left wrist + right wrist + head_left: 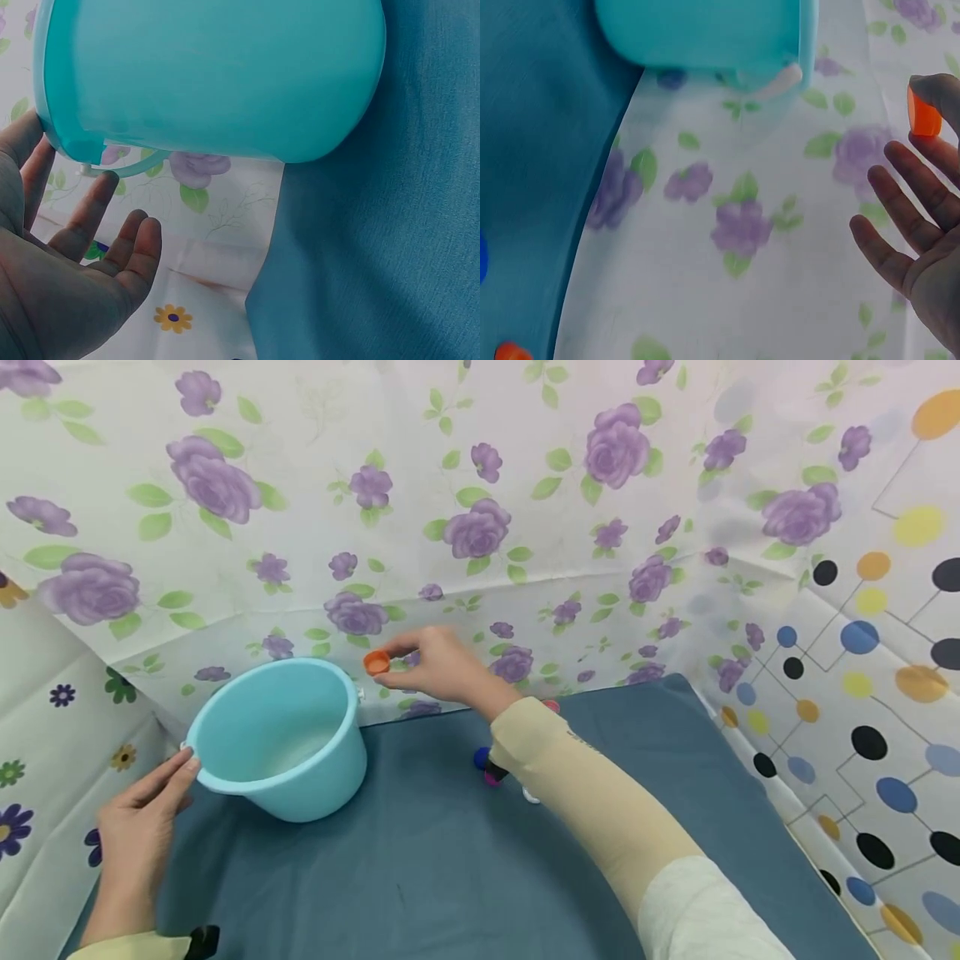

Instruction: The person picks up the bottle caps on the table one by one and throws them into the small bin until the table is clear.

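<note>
A light blue bucket (322, 785) stands upright on the left part of the blue cloth. At its left rim my left hand (142, 827) pinches the edge between thumb and forefinger. In the left wrist view, the other fingers of that hand (82, 270) spread loosely below the rim, near the bucket's handle (142, 166). My right hand (438, 668) pinches an orange bottle cap (377, 662) just right of the bucket's rim, at about rim height. In the right wrist view the cap (924, 114) sits between thumb and forefinger, with the remaining fingers extended.
Partly behind the right forearm lie a blue cap (482, 758), a magenta cap (492, 777), a white round piece (531, 795) and a reddish one (551, 706). Another orange piece (513, 352) shows in the right wrist view. Patterned sheets (480, 460) wall the blue cloth (405, 877).
</note>
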Available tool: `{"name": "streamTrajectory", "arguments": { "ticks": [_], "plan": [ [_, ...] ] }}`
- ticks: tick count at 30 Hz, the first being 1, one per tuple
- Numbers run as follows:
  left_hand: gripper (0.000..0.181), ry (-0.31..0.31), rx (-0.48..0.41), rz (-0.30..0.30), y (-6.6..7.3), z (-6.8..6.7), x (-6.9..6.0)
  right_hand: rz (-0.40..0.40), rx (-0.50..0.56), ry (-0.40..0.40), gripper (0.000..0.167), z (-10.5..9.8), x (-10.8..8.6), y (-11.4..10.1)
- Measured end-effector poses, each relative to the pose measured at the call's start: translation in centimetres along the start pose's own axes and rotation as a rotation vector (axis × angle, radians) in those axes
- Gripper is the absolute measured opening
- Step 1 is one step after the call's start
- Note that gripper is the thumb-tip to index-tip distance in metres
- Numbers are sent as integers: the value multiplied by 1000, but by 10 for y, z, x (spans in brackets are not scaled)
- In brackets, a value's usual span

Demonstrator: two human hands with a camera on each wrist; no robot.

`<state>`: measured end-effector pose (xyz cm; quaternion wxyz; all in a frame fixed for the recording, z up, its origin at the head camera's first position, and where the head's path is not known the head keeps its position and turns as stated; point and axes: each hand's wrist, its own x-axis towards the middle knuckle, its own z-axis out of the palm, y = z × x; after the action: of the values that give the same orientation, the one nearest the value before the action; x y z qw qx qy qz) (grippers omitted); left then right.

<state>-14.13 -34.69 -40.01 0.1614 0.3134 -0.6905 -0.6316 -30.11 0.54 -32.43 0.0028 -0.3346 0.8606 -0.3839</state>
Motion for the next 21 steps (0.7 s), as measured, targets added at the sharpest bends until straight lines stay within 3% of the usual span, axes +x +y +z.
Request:
{"name": "streamTrajectory", "arguments": {
  "ticks": [12, 21],
  "plan": [
    [50, 3, -38, -14, 0, 1, 1, -32, -34, -139, 40, 35, 32, -52],
    [47, 13, -44, -5, 0, 1, 1, -25, -3, -182, 37, 68, 45, -69]
  ]
}}
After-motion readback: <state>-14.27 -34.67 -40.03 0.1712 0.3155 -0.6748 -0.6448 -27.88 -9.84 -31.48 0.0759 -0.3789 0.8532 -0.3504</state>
